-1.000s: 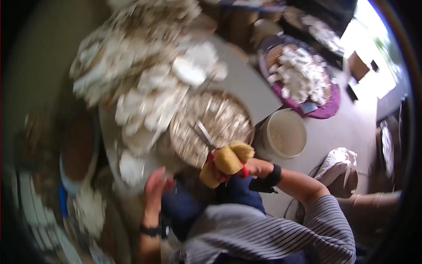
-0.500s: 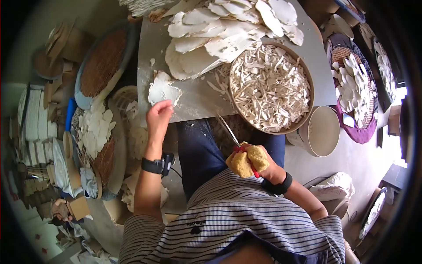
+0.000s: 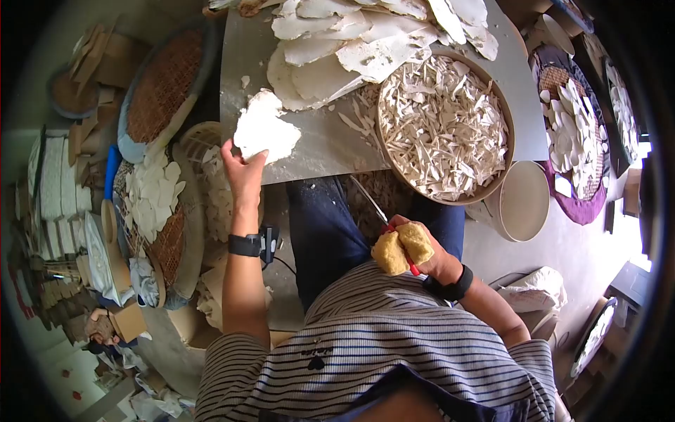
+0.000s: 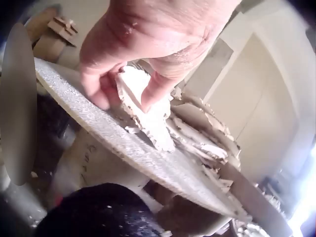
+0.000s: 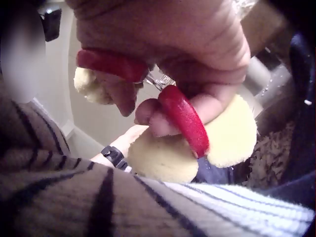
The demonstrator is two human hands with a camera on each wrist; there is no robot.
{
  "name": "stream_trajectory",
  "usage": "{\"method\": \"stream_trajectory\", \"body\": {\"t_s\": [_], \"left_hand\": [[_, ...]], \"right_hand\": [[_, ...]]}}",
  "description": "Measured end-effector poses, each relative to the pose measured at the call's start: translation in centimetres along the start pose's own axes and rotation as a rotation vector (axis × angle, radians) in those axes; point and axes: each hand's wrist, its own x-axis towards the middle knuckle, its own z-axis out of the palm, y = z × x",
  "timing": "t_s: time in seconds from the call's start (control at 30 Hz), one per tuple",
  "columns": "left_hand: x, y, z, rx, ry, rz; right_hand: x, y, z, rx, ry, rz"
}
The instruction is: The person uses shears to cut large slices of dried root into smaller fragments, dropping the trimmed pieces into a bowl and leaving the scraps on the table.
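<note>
At the left of the grey table, my left hand (image 3: pixel 244 172) pinches the near edge of a white, flat, ragged slice (image 3: pixel 266 129). In the left wrist view, the thumb and fingers are on either side of the slice (image 4: pixel 143 106), which stands tilted at the table's edge. My right hand (image 3: pixel 437 259), over my lap, holds scissors (image 3: pixel 368 197) with their blades pointing up and left. The right wrist view shows fingers through the red scissor handles (image 5: pixel 183 118). Yellow spongy pads (image 5: pixel 232 131) are around the fingers of that hand.
A round tray (image 3: pixel 508 141) full of white cut strips sits at the table's near right. Behind it lies a pile of large white slices (image 3: pixel 330 56). A white bucket (image 3: pixel 527 200) stands right of the table, near a purple-rimmed basket (image 3: pixel 580 211) of white pieces.
My left hand has moved from just below the white slice onto its edge and now pinches it; the slice has tilted up. The right hand still holds the scissors over the lap.
</note>
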Motion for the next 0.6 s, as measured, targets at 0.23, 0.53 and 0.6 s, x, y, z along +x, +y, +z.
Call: {"method": "stream_trajectory", "body": {"t_s": [0.23,0.53,0.6], "left_hand": [[-2.6,4.5,0.1,-0.353,-0.083,-0.261],[-5.7,8.2,3.7,-0.388,-0.354,-0.27],[-6.1,8.1,4.5,-0.379,-0.384,-0.254]], "right_hand": [[-0.9,1.4,-0.8,0.105,-0.007,0.084],[-1.7,2.4,-0.8,-0.135,0.092,0.055],[-1.7,2.8,-0.8,-0.204,0.103,0.109]]}}
